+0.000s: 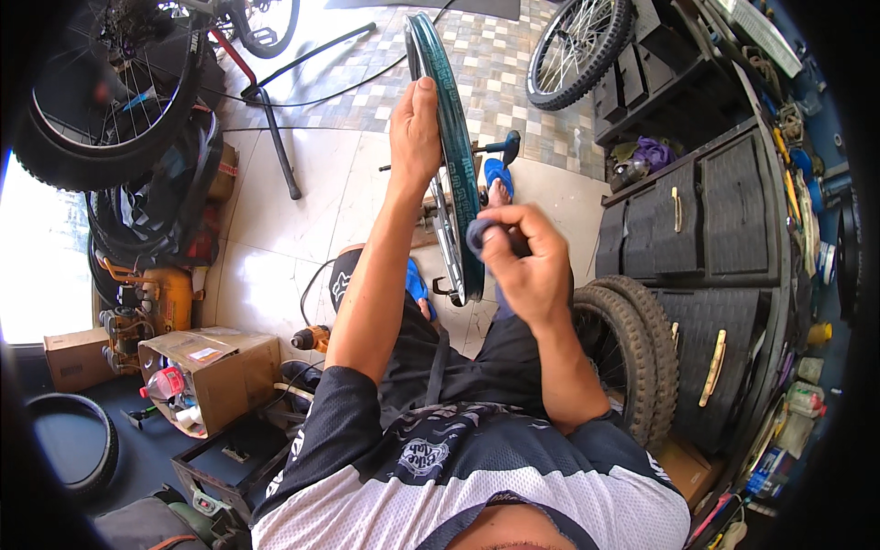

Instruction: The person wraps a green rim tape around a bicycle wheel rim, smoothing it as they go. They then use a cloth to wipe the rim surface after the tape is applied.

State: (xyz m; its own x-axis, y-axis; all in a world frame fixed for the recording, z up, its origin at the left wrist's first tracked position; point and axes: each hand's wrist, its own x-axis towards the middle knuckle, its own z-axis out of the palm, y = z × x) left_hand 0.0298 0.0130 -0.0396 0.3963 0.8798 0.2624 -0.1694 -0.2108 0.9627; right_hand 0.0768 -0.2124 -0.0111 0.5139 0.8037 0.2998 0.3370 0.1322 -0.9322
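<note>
Head view: left hand (415, 128) grip clamped on the upright teal rim (456, 156); right hand (522, 257) fingers pinch a dark tape roll (478, 235).

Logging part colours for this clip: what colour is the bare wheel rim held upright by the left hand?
Dark teal-green metal wheel rim, seen edge-on in the head view.

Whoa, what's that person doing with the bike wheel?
A person sits on the floor of a bike workshop, holding a bare teal wheel rim upright between the knees. The left hand steadies the rim's upper edge. The right hand pinches a small roll of dark tape right against the rim's side. Knobby tyres lean by black drawers on the right, and a cardboard box of bits sits on the left.
</note>
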